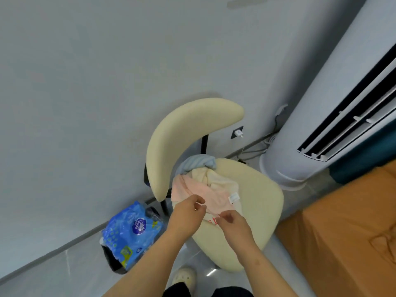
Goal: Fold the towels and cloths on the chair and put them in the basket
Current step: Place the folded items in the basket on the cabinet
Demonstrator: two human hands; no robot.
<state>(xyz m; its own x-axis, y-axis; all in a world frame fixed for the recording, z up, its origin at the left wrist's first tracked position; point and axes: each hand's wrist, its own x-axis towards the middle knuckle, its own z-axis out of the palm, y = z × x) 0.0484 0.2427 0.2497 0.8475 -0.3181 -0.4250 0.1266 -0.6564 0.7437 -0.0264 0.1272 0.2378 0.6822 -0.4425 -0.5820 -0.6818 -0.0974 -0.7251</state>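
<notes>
A cream chair (259, 202) with a curved backrest holds a loose pile of cloths. A pink towel (205, 192) lies on top at the front, a cream towel (216, 176) behind it and a pale blue cloth (197, 162) at the back. My left hand (189, 213) pinches the near edge of the pink towel on its left side. My right hand (232, 221) pinches the same edge further right, where a white hem with red marks shows. No basket is in view.
A blue plastic pack (130, 232) sits on the floor left of the chair, partly over a dark object. A tall white air conditioner (317, 116) stands at the right by the wall. An orange bed cover (342, 232) fills the lower right. My shoe (184, 277) is below.
</notes>
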